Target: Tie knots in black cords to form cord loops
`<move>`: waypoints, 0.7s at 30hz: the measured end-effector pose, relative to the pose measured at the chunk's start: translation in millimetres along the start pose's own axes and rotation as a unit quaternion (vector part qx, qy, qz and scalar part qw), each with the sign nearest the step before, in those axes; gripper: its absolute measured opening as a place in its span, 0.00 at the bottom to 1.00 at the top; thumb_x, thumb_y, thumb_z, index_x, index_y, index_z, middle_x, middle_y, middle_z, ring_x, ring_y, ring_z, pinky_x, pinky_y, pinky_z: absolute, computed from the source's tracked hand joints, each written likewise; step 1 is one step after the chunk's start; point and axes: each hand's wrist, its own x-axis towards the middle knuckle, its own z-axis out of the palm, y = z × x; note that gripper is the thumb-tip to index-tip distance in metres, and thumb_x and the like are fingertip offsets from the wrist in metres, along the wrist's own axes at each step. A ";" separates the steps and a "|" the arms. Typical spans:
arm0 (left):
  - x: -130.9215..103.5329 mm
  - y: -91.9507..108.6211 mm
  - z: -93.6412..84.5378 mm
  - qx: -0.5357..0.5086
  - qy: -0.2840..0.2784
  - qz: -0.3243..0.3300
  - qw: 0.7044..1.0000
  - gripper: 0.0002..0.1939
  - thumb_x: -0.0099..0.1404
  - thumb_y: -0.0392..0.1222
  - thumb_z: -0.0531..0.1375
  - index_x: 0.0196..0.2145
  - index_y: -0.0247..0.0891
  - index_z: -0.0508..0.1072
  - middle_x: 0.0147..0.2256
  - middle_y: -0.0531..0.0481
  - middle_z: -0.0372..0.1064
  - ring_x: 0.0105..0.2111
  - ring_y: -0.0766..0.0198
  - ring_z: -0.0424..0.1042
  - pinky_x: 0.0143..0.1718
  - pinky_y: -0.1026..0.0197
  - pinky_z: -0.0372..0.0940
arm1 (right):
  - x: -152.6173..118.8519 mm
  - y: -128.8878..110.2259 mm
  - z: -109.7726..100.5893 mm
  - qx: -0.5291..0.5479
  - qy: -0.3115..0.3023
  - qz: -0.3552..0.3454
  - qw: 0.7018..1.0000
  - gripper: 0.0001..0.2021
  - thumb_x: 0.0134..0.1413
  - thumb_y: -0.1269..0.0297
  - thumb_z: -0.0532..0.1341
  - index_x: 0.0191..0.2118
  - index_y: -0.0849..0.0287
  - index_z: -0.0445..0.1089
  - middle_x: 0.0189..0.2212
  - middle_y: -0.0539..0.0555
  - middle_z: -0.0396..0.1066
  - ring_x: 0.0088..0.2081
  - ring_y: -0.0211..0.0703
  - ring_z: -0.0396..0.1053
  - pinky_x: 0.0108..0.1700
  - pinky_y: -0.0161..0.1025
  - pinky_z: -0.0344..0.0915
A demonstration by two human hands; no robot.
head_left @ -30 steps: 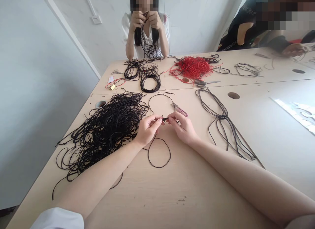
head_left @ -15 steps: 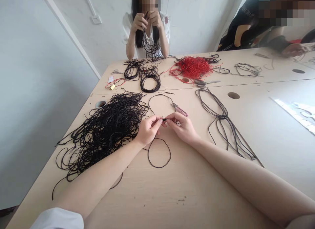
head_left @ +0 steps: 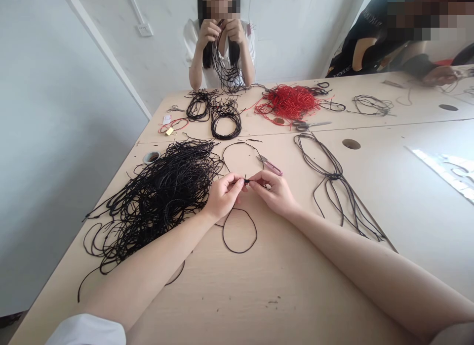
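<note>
Between my two hands, a thin black cord has a small dark knot at the fingertips. My left hand pinches the cord just left of the knot, and my right hand pinches it on the right. One loop of the cord lies on the table below my hands, and another curves above them. Pink-handled snips lie just beyond my right hand. Left of my left hand is a large tangled pile of black cords, partly behind my left forearm.
A bundle of black cords lies to the right on the table. Farther back are coiled black cords, red cords, scissors and a tape roll. Two people sit across, one holding black cords.
My right fingertips have shifted slightly at the knot, showing a bit more of it. The hands of the person at the far right have moved a little.
</note>
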 end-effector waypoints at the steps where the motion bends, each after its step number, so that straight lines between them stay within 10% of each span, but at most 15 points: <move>1: 0.0 -0.3 0.2 0.013 -0.002 0.003 1.000 0.13 0.66 0.49 0.53 0.35 0.36 0.70 0.29 0.52 0.70 0.18 0.72 0.64 0.18 0.68 0.59 | 0.0 -0.7 -0.4 -0.001 -0.001 0.006 1.000 0.06 0.55 0.68 0.56 0.32 0.59 0.71 0.28 0.50 0.69 0.29 0.35 0.63 0.31 0.34 0.58; 8: -1.3 2.0 2.1 0.162 0.002 0.077 0.984 0.10 0.68 0.44 0.52 0.33 0.38 0.69 0.26 0.55 0.68 0.21 0.71 0.62 0.24 0.68 0.57 | 0.4 -4.4 0.1 0.011 -0.003 0.055 0.998 0.04 0.53 0.66 0.59 0.30 0.60 0.68 0.25 0.49 0.67 0.25 0.34 0.60 0.27 0.33 0.56; 14: -1.7 0.7 1.2 0.171 0.147 0.150 0.963 0.08 0.63 0.44 0.58 0.36 0.38 0.71 0.37 0.49 0.67 0.22 0.73 0.61 0.27 0.65 0.61 | 1.6 3.3 0.5 0.052 0.019 0.085 0.995 0.09 0.54 0.59 0.59 0.30 0.60 0.67 0.25 0.49 0.65 0.26 0.34 0.59 0.27 0.34 0.56; 21: -1.3 -0.7 3.9 0.134 0.077 0.099 0.983 0.11 0.62 0.47 0.59 0.34 0.38 0.77 0.35 0.47 0.72 0.33 0.64 0.70 0.29 0.64 0.64 | 1.7 8.5 0.7 0.069 -0.026 0.070 0.995 0.11 0.57 0.56 0.57 0.31 0.60 0.67 0.25 0.50 0.66 0.27 0.36 0.61 0.28 0.35 0.58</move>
